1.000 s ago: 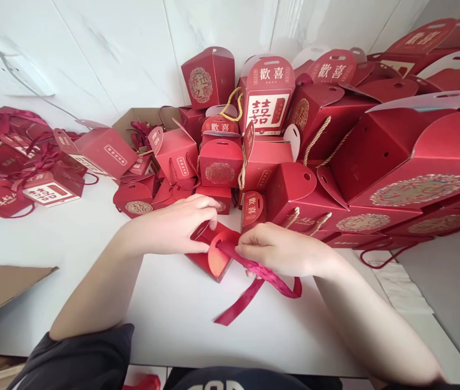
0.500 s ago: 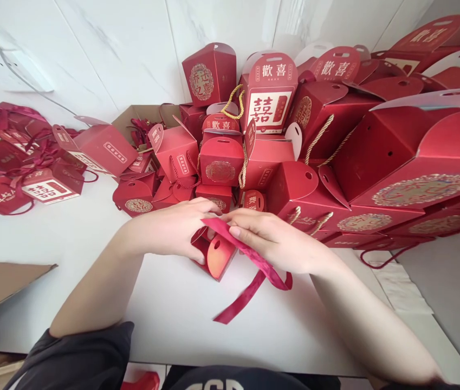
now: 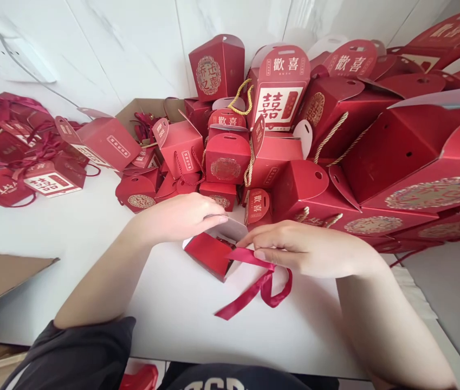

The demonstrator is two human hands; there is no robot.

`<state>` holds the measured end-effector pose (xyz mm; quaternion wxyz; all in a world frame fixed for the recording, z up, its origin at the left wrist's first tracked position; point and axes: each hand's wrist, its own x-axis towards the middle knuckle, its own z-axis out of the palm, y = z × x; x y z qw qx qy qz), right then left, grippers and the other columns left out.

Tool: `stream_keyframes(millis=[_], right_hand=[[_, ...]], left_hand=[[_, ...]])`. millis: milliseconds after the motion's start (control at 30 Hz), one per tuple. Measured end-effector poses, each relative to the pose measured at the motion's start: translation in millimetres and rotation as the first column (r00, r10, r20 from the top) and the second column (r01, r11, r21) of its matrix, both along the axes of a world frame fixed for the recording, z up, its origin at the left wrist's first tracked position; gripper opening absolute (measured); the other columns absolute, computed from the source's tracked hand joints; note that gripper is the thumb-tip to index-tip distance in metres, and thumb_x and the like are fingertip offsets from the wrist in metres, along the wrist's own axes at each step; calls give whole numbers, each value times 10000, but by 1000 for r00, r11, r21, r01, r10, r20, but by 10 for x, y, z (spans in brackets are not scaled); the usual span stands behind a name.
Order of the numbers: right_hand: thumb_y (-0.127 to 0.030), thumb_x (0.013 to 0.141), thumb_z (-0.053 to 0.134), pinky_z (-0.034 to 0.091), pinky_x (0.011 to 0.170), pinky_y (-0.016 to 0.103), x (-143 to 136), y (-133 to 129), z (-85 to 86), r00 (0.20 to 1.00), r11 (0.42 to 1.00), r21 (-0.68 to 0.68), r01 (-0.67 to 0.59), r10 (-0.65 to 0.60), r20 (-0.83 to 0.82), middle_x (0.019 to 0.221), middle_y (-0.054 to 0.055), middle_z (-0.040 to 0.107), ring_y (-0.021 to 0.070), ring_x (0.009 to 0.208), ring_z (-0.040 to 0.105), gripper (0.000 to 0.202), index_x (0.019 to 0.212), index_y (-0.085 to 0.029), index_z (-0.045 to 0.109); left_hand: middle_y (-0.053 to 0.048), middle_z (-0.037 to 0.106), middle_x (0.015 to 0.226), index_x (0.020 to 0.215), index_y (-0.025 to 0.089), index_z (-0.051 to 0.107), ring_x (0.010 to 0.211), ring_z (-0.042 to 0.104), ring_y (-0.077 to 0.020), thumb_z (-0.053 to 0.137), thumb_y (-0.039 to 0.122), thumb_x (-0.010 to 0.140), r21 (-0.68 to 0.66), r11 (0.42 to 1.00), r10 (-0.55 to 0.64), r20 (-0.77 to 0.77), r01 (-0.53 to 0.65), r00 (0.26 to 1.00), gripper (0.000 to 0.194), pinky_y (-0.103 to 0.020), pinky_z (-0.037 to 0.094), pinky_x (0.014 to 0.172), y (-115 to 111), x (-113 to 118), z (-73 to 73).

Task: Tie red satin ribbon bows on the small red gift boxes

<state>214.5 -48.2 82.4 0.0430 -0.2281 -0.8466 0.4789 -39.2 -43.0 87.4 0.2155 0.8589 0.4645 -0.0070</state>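
Observation:
A small red gift box (image 3: 207, 254) sits on the white table in front of me, its top open and part of its dark inside showing. My left hand (image 3: 185, 216) is closed on the far flap of this box, thumb on the near side and the other fingertips hidden behind. To the right, my right hand (image 3: 303, 249) pinches a magenta ribbon (image 3: 243, 300) between thumb and fingers, at the box's right edge. The ribbon's tail loops down onto the table.
Stacked red gift boxes (image 3: 225, 154) with rope handles fill the back and right. Ribbon-tied boxes (image 3: 53, 176) lie at the far left. A brown cardboard flap (image 3: 6, 276) juts in at the left, and a tiled wall (image 3: 132, 43) stands behind.
The box's rounded flaps have come apart, showing its inside. My right hand has moved right with the ribbon, and my left hand has shifted onto the far flap.

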Motion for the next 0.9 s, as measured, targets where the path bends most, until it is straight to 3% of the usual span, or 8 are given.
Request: stream_keyframes(millis=[133,233,333,433,567,667,733,900], right_hand=[[-337,1025,379,452,914,320,-59,-30,-27,980,973,125,196,-190,-62,1184,50,665,210,1066,607,299,1044,-228,657],[-332,1032,352,423,955,348,-81,-61,-25,942,915,224,335,-318,-109,1271,72,608,225,1137,558,292,1012,-218,620],[-366,1034,321,442,740,304,-76,-100,-12,903,875,231,426,-426,-49,961,44,649,180,819,581,321,882,-217,560],[-372,1028,301,335,545,285,-71,-133,-37,847,839,242,487,-521,101,668,-1,555,146,559,458,344,763,-220,461],[-328,1019,299,298,543,307,-95,-143,-121,826,837,273,474,-530,192,648,23,558,150,523,458,324,752,-217,446],[-336,1022,281,308,561,310,-126,-135,-154,827,837,236,494,-536,169,664,28,570,155,544,469,311,766,-220,415],[-345,1022,283,312,561,305,-149,-127,-159,834,847,191,495,-525,168,659,16,557,151,547,456,296,776,-223,394],[-371,1020,283,305,543,288,-211,-102,-157,848,863,129,488,-504,166,613,-18,486,131,533,392,323,740,-222,346]], left_hand=[[-19,667,1100,1009,260,734,969,620,-187,335,352,1010,167,984,61,46,-68,997,409,-302,447,832,-2,24,19],[-37,640,1125,1072,240,713,935,619,-183,437,324,969,245,962,93,103,-116,990,306,-296,455,796,-1,27,41],[-37,669,978,948,209,707,880,619,-188,504,280,924,194,981,-30,81,14,996,217,-298,450,780,8,17,36],[-29,669,842,818,198,676,781,607,-180,467,234,921,42,992,-118,45,116,992,236,-296,444,735,21,6,9],[-20,673,904,861,192,645,747,600,-153,457,216,906,-18,999,-39,119,41,992,194,-273,443,697,39,8,-4],[-18,681,966,960,207,643,841,614,-164,395,286,953,3,991,133,219,-136,967,261,-275,450,747,44,30,2],[-14,664,859,882,203,624,772,595,-168,343,373,980,-1,973,225,218,-230,950,343,-285,438,698,43,58,0],[5,591,721,733,192,535,640,510,-151,412,371,940,-15,980,197,167,-197,966,300,-283,378,609,34,123,-3]])
